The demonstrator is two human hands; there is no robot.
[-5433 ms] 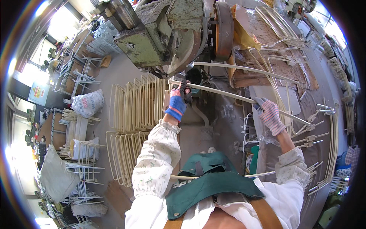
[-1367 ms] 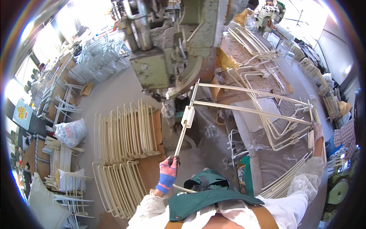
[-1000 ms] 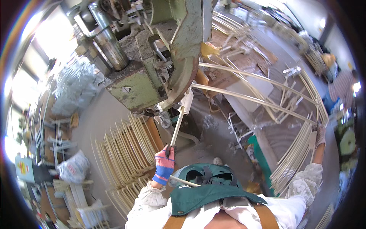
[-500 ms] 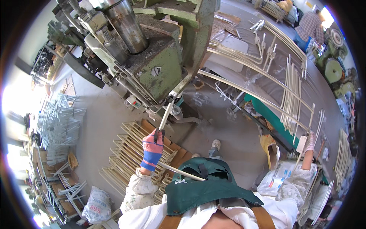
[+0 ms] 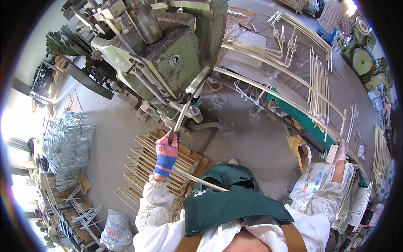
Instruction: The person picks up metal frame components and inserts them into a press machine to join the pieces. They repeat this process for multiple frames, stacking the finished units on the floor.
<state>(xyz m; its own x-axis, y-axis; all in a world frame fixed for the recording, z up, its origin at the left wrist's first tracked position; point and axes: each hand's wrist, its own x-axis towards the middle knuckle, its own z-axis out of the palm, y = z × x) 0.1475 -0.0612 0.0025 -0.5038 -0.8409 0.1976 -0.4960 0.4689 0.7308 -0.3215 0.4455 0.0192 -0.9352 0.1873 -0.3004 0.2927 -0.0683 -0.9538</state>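
My left hand (image 5: 167, 150), in a pink and blue knitted glove with dark fingertips, is closed round a pale metal tube (image 5: 181, 117). One end of that tube meets the tooling under the green press (image 5: 176, 69); past my glove, a cream length (image 5: 197, 180) runs back to my apron. Far to the right, my gloved right hand (image 5: 341, 150) is closed at the end of a long curved cream tube (image 5: 277, 91) beside the table. Its fingers are partly hidden, and a small pale flat piece (image 5: 332, 153) lies against it.
Bent cream frames (image 5: 155, 161) are stacked on cardboard below the press. Straight tubes (image 5: 320, 88) lie on the covered table (image 5: 294, 75). Grey metal parts (image 5: 65, 147) are piled at left. A white sack (image 5: 116, 229) stands lower left. A person in a checked shirt (image 5: 334, 17) is far right.
The whole view has shifted slightly. My shoes have drawn back toward the apron. Both hands keep their holds, and the tube still meets the press.
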